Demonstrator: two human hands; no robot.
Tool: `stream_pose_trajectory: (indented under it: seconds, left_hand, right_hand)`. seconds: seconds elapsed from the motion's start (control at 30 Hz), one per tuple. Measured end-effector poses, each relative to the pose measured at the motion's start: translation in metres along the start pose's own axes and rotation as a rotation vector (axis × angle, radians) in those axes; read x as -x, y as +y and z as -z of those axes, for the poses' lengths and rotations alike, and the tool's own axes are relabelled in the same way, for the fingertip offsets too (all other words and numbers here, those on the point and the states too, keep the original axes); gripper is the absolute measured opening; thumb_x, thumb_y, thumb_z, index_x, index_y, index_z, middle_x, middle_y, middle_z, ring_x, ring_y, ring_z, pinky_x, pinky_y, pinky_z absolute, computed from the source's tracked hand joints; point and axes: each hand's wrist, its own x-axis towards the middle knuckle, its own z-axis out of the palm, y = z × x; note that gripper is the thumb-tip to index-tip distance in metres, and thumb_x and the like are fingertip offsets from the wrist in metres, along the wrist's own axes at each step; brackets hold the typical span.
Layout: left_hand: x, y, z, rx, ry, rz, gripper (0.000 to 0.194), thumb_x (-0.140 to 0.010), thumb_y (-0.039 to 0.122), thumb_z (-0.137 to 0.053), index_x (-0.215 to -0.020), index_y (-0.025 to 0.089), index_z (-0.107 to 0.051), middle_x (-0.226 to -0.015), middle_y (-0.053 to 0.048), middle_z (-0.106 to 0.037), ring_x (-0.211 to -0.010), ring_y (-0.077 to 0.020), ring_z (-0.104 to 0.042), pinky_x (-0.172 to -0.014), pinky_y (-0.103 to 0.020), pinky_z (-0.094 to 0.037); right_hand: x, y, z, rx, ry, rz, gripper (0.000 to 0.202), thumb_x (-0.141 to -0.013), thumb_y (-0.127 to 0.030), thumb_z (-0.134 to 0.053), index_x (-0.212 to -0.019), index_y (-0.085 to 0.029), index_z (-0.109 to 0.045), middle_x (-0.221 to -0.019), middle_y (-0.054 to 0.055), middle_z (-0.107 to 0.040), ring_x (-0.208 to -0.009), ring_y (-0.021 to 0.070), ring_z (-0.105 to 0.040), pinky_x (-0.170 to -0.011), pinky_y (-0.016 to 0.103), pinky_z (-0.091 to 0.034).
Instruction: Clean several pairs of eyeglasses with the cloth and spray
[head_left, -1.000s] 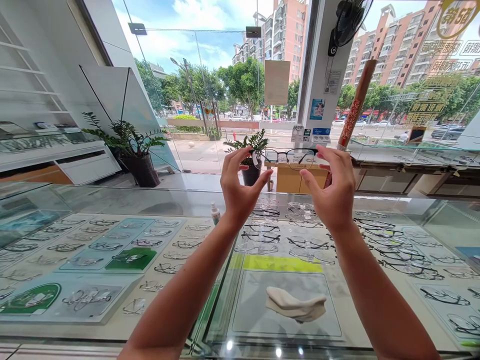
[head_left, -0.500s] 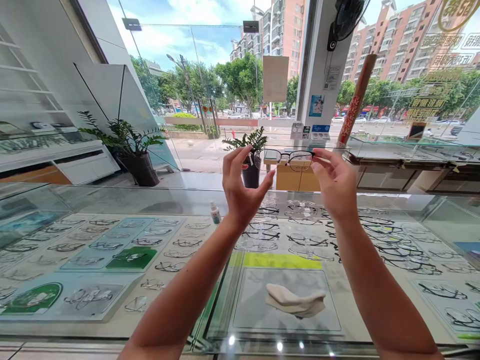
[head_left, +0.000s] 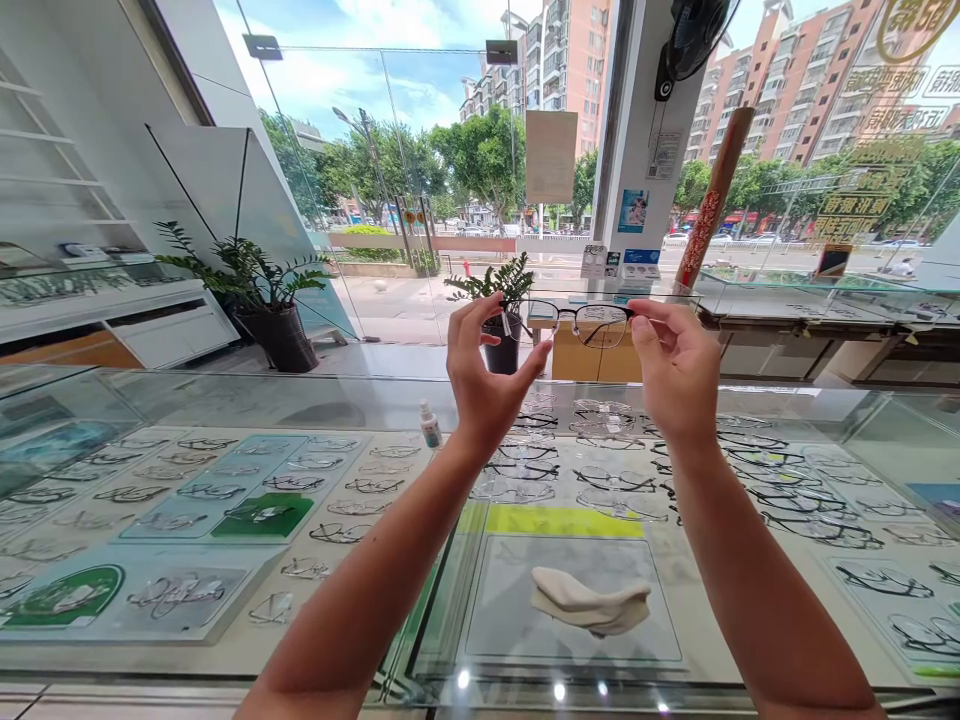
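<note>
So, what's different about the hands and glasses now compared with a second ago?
The right hand drew its thumb up and outward, from below the glasses to their right end. The left hand still holds the other end, and the pale cloth lies where it was.

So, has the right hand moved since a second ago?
Yes, slightly to the right: against the tan cabinet, the right hand sits farther right, its thumb now higher, near the end of the glasses.
</note>
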Motion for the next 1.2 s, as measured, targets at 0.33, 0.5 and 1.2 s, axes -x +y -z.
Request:
stream_pose_trajectory:
  seconds: [0.33,0.5,1.2]
  left_hand:
    - [0.001,-0.004,-0.001,0.033,0.026,-0.025,0.065,-0.084,0.047,-0.090,-0.138,0.023,-0.063,-0.132,-0.011,-0.069,-0.120,-0.0263,-0.069,-0.081,-0.034,-0.061]
    - [0.004,-0.020,-0.006,0.129,-0.008,-0.008,0.066,-0.088,0.049,-0.086,-0.143,0.027,-0.058,-0.139,-0.012,-0.065,-0.129,-0.0273,-0.068,-0.091,-0.036,-0.063]
    - [-0.002,-0.020,-0.001,0.092,0.012,-0.037,0.066,-0.083,0.046,-0.091,-0.138,0.024,-0.063,-0.133,-0.011,-0.069,-0.122,-0.0270,-0.070,-0.085,-0.036,-0.063]
  right_hand:
    - [0.002,-0.005,-0.001,-0.037,0.076,0.091,0.016,-0.100,-0.033,-0.070,-0.110,-0.024,-0.079,-0.113,0.007,-0.076,-0.103,0.0217,-0.075,-0.090,0.041,-0.063]
    - [0.006,-0.019,-0.001,0.006,0.092,0.178,0.011,-0.101,-0.028,-0.070,-0.107,-0.026,-0.078,-0.108,0.005,-0.074,-0.103,0.0224,-0.073,-0.086,0.039,-0.063]
    - [0.001,-0.008,-0.002,-0.130,0.054,-0.080,0.014,-0.095,-0.037,-0.075,-0.100,-0.024,-0.078,-0.100,0.005,-0.080,-0.097,0.0215,-0.077,-0.091,0.041,-0.064]
